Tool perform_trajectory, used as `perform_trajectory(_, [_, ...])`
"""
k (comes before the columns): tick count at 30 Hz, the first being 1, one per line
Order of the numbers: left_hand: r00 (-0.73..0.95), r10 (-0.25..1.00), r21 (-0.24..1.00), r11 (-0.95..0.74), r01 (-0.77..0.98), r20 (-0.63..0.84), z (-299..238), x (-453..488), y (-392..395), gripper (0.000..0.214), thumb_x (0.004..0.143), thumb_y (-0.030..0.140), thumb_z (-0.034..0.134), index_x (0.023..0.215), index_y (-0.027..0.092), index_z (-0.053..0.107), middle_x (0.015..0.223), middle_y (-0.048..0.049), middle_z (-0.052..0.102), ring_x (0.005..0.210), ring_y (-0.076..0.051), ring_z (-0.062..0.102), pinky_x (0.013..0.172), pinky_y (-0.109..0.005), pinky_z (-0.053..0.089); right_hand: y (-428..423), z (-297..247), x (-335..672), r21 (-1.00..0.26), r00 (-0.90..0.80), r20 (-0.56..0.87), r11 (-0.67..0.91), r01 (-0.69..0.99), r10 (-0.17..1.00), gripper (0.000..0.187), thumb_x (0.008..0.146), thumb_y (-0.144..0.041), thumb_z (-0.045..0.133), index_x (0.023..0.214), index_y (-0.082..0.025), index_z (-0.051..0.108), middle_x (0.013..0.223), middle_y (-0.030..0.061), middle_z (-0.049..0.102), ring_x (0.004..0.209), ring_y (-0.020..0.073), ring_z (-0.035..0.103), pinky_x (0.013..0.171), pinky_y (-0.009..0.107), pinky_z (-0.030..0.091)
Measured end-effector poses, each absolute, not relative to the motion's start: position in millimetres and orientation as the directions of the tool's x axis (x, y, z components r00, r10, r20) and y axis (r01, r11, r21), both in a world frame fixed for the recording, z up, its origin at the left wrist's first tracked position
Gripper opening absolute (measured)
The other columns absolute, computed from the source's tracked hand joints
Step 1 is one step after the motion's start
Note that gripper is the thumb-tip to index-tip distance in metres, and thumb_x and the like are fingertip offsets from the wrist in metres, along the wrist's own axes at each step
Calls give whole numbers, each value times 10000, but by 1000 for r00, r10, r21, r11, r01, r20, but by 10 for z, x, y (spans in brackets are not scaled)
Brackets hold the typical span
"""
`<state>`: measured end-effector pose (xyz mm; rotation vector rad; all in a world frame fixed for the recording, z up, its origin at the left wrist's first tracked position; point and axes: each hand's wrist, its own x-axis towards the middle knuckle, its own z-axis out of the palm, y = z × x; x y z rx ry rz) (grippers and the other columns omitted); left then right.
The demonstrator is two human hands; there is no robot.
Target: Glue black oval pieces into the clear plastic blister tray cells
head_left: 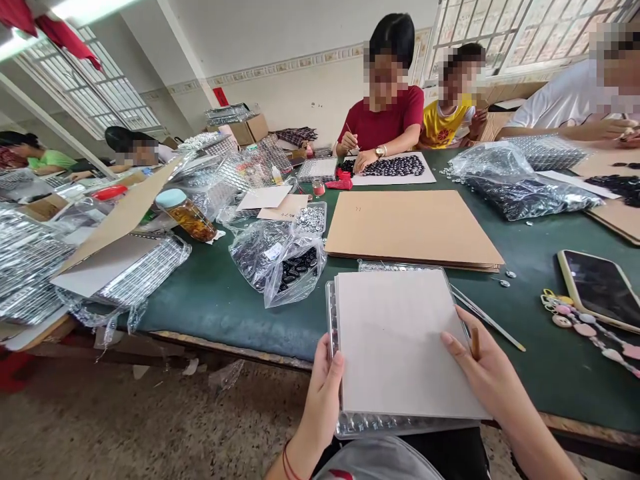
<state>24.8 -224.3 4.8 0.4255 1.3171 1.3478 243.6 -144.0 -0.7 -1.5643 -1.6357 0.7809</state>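
Observation:
Between my two hands lies a stack of white card sheets point(395, 347) on a clear plastic blister tray point(400, 425), at the table's front edge. My left hand point(325, 383) grips the left side, thumb on top at the edge and fingers underneath. On the right side, my right hand point(480, 367) is closed around the edge with its thumb lying on the top card. A thin brown stick point(475, 343) pokes out between the fingers of that hand. Just beyond it, slim silver tweezers or rods point(493, 319) rest on the green tabletop point(530, 393).
Brown cardboard sheets point(410, 223) lie ahead, beside a plastic bag of black pieces point(295, 270) and a box of small clear pieces point(310, 219). A phone point(603, 287) with a beaded strap is at right. Stacked trays point(30, 260) and a jar point(187, 215) stand left. Co-workers sit opposite.

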Motion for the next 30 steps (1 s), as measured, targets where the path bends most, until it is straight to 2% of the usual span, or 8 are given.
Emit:
perform_trajectory(4, [-296,855,834,245,-495,-426,52,285,-2217,494,740,423,575,1172,210,462,1139,-98,571,1043,-233,529,888,-326,410,-1486,-2,2435,-732,-65,4,47,679,998,560,802,-439,436,1297,-186,364,765,42,641,643,192,619,516,237,470])
perform_trajectory(8, [-339,816,828,269,-492,-467,56,284,-2203,509,719,443,590,1158,216,470,1087,-87,598,992,-226,556,865,-326,420,-1527,5,2457,-628,-77,-5,57,776,997,567,807,-403,419,1332,-215,316,622,-10,599,516,160,577,437,211,416])
perform_trajectory(13, [-384,784,832,285,-475,-488,20,277,-2220,460,740,441,565,1148,241,498,1126,-56,585,1024,-203,537,872,-285,409,-1548,16,2456,-543,-117,52,127,830,992,586,791,-371,429,1340,-210,300,440,-64,458,370,145,472,369,204,358])
perform_trajectory(18, [-336,811,827,290,-482,-480,12,268,-2214,484,749,416,563,1187,237,463,1156,-65,567,1038,-218,529,870,-302,418,-1537,25,2472,-424,-182,95,205,882,979,567,816,-368,383,1343,-176,300,451,-39,492,388,170,502,367,219,356])
perform_trajectory(22, [-342,810,827,282,-487,-477,22,270,-2212,527,770,468,511,1227,220,428,1184,-86,545,1074,-227,506,879,-303,418,-1504,31,2511,-420,-232,111,258,870,966,535,831,-296,336,1347,-164,291,534,-7,573,440,167,548,395,211,382])
perform_trajectory(30, [-362,742,804,392,-448,-564,48,273,-2197,592,736,492,543,1258,265,381,1265,-48,489,1145,-226,453,854,-255,436,-1477,20,2486,-322,-190,124,221,921,974,484,845,-270,325,1320,-178,339,689,23,667,544,201,610,427,245,405])
